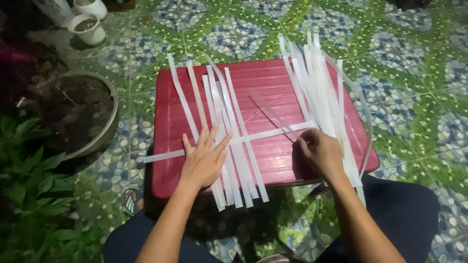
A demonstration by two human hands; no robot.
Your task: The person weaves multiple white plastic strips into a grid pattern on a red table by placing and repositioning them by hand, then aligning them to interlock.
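On the red table [273, 83], your left hand [204, 158] lies flat, fingers spread, pressing white strips [229, 131]; your right hand [321, 153] pinches the crosswise strip [273, 134].

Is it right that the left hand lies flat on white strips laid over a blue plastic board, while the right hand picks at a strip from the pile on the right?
Not quite: the board is red, not blue, as the head view shows. The rest stands: the left hand lies flat on the white strips, and the right hand picks at a strip by the pile on the right.
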